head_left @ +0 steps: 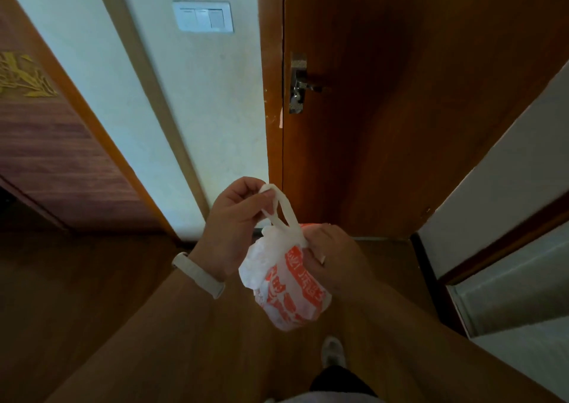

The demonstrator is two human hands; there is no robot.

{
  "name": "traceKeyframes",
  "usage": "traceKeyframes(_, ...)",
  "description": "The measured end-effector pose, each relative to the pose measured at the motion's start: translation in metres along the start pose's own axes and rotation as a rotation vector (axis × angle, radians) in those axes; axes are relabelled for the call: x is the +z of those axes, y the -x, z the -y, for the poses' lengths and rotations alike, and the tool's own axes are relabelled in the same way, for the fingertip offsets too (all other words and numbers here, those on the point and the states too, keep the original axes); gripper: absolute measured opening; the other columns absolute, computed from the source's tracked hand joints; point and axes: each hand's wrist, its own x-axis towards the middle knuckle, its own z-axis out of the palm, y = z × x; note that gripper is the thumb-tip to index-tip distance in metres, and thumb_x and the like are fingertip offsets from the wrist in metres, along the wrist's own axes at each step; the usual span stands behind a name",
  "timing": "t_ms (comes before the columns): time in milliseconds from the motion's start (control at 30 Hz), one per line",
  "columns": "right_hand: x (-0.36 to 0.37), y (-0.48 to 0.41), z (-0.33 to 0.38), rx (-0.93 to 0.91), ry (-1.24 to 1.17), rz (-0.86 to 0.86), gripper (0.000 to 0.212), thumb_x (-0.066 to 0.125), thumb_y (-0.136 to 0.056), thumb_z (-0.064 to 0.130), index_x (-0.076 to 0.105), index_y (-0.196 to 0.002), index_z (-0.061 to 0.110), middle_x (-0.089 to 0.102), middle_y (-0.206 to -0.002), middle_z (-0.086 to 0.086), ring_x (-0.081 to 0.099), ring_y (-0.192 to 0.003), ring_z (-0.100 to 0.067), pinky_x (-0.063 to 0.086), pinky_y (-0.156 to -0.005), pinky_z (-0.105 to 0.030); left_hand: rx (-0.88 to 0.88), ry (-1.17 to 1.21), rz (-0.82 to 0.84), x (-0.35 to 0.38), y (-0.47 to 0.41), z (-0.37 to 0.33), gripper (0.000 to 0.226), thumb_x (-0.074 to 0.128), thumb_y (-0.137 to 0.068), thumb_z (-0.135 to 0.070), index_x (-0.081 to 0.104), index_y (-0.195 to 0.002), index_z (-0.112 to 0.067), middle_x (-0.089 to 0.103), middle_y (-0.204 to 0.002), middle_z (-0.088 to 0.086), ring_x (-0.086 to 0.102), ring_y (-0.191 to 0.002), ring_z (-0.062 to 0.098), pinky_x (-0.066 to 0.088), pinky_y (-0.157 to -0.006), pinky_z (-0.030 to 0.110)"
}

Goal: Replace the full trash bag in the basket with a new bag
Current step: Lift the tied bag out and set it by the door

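A full white plastic trash bag (286, 288) with orange print hangs in the air in front of me, low in the middle of the view. My left hand (234, 227) pinches one of its twisted white handles and holds it up. My right hand (335, 261) grips the bag's neck and right side where the other handle meets it. The basket and a fresh bag are out of sight.
A brown wooden door (415, 110) with a metal handle (303, 85) stands shut straight ahead. A white wall with a light switch (203, 17) is to its left. Wooden floor (92, 295) lies below, and my shoe (332, 352) shows near the bottom.
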Motion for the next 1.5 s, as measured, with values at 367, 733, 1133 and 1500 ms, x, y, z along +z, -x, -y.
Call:
traceKeyframes(367, 0.046, -0.159, -0.08, -0.126, -0.097, 0.07, 0.034, 0.044, -0.093, 0.04, 0.063, -0.109, 0.016, 0.068, -0.103, -0.001, 0.064, -0.093, -0.015, 0.035, -0.087, -0.015, 0.004, 0.034, -0.174, -0.019, -0.148, 0.017, 0.008, 0.063, -0.077, -0.012, 0.068, -0.073, -0.018, 0.061, -0.07, 0.005, 0.056, -0.068, 0.019, 0.05, -0.067, 0.03)
traceKeyframes(733, 0.094, -0.306, -0.186, -0.307, -0.252, 0.194, 0.032, 0.064, -0.088, 0.036, 0.06, -0.112, 0.014, 0.068, -0.111, -0.001, 0.063, -0.103, -0.017, 0.055, -0.089, -0.036, -0.065, -0.132, -0.335, -0.013, -0.297, 0.037, 0.008, 0.062, -0.088, 0.0, 0.062, -0.081, -0.005, 0.063, -0.071, 0.012, 0.059, -0.068, 0.021, 0.049, -0.066, 0.029)
traceKeyframes(1133, 0.186, -0.351, -0.2, -0.332, -0.228, 0.209, 0.031, 0.07, -0.083, 0.02, 0.047, -0.103, 0.02, 0.064, -0.096, -0.005, 0.061, -0.091, -0.021, 0.056, -0.076, -0.036, -0.119, 0.015, -0.323, -0.092, -0.352, 0.11, 0.011, 0.069, -0.078, 0.002, 0.061, -0.085, -0.002, 0.065, -0.074, 0.013, 0.062, -0.074, 0.022, 0.052, -0.071, 0.031)
traceKeyframes(1500, 0.356, -0.343, -0.214, -0.261, -0.201, 0.241, 0.016, 0.059, -0.086, 0.017, 0.053, -0.1, 0.013, 0.062, -0.093, -0.008, 0.056, -0.091, -0.027, 0.047, -0.08, -0.036, -0.189, 0.158, -0.239, -0.208, -0.394, 0.266, 0.012, 0.059, -0.083, 0.008, 0.057, -0.083, -0.003, 0.066, -0.069, 0.005, 0.062, -0.067, 0.018, 0.052, -0.067, 0.026)
